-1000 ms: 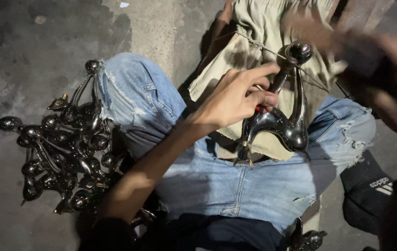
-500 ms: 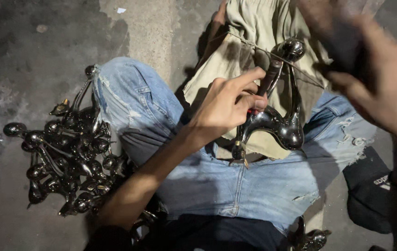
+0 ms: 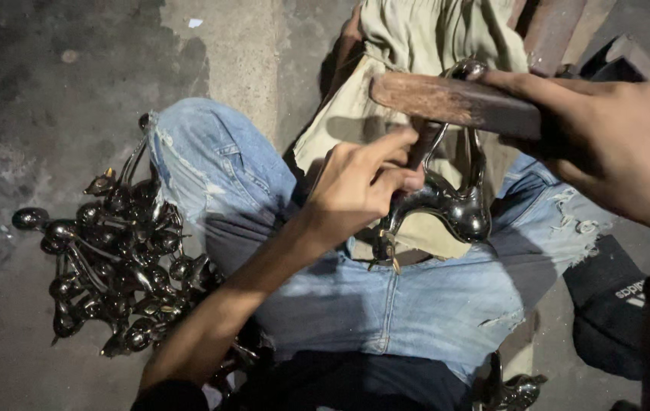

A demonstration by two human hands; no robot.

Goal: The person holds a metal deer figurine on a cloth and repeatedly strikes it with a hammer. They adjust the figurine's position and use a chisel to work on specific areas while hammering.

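Observation:
My left hand [image 3: 363,194] grips a shiny dark metal part [image 3: 454,202] with curved arms and ball ends, held upright over a beige cloth [image 3: 416,46] on my lap. My right hand [image 3: 606,144] holds a wooden-handled tool [image 3: 454,103] level above the part, its handle reaching left over the part's top ball end. I sit on the floor in torn blue jeans [image 3: 416,304]. The tool's working end is hidden behind my right hand.
A heap of several similar dark metal parts [image 3: 112,259] lies on the concrete floor [image 3: 36,114] by my left knee. One more such part [image 3: 511,388] sits by my right thigh. A black shoe [image 3: 614,304] is at the right.
My right hand has come down and left with the wooden tool, from the upper right edge to just over the top of the metal part. My left hand keeps its grip.

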